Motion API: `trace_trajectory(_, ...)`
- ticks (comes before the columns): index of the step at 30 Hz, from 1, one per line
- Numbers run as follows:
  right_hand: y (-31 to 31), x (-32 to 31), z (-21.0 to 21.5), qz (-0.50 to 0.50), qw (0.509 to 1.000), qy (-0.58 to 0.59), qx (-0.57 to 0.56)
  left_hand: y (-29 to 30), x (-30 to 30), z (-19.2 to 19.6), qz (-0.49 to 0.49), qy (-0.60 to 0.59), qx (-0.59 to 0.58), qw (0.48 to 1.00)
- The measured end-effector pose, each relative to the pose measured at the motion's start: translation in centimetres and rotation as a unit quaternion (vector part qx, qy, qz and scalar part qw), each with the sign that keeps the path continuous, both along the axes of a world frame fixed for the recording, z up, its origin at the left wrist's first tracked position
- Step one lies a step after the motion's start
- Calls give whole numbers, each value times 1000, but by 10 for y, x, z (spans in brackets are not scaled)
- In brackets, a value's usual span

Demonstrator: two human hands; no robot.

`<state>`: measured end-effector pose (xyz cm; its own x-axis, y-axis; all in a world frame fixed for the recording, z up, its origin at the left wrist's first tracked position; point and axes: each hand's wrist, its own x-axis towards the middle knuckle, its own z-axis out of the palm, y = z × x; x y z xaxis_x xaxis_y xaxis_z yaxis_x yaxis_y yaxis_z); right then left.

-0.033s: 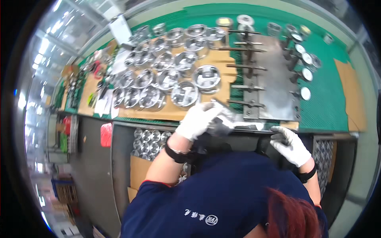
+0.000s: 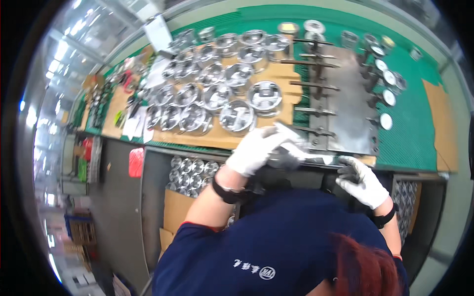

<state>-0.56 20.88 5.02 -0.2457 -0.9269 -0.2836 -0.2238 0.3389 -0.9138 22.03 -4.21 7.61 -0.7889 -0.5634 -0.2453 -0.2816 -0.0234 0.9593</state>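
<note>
My left hand [image 2: 254, 150], in a white glove, is closed around a shiny metal piston [image 2: 287, 157] just over the bench's front edge. Motion blurs the piston, and part of it lies behind my fingers. To its right is my right hand [image 2: 363, 181], also gloved in white with dark fingertips. Its fingers are curled together near a slim, pale strip [image 2: 323, 159] that points toward the piston. Whether the fingers grip that strip, and what it is, I cannot make out. Several upright pistons [image 2: 237, 117] stand on the cardboard [image 2: 207, 140] beyond my left hand.
A steel plate fixture [image 2: 348, 98] with several protruding rods [image 2: 316, 88] stands behind my right hand. Round-headed metal parts [image 2: 386, 121] line its right side on the green mat [image 2: 410, 133]. Boxes of pistons [image 2: 192, 175] sit under the bench, with tools [image 2: 133, 106] at far left.
The whole view has shifted slightly, so the bench appears a little further right. Both hands keep nearly the same pose, the left still holding the piston.
</note>
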Motion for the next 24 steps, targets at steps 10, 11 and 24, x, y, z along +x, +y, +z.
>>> trace_trajectory(10,-49,-54,19,-65,970,-81,-220,54,-101,3,-128,27,137,982)
trace_trajectory(11,-50,-67,17,-64,973,-41,-219,51,-103,0,-133,18,-12,991)
trace_trajectory(24,-88,-93,9,61,870,439,-218,58,-169,-38,-84,68,-515,850)
